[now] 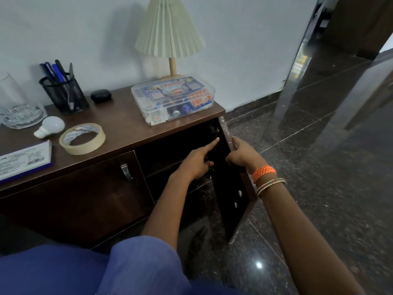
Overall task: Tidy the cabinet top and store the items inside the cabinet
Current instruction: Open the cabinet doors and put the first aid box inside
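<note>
**Cabinet door held open, items on top**

The right hand [242, 153] grips the upper edge of the open cabinet door [231, 188], fingers curled over it. The left hand [196, 161] reaches into the dark opening just beside the door, forefinger straight and pointing inward, the other fingers folded under and holding nothing. The door is dark and glossy on its inner face, with a brown wood-grain edge and small pale fittings lower down.

The cabinet [119, 124] is brown wood laminate with a smooth flat top. Its other door [74, 199], left of the open one, is closed and carries a curved metal handle [127, 171].

All the loose items lie on the cabinet top, above and to the left of both hands. A clear plastic first aid box [173, 100], rectangular with rounded corners, sits at the right end, nearest the open door. Behind it stands a lamp [170, 28] with a pleated pale shade and a wooden stem. Further left lie a ring of beige masking tape [82, 139], a white light bulb [50, 126] on its side, a small black oval case [101, 95], a black mesh pen holder [63, 94] with pens in it, a heavy clear glass vase [18, 105], and a flat white and blue box [24, 159] at the left edge.
</note>
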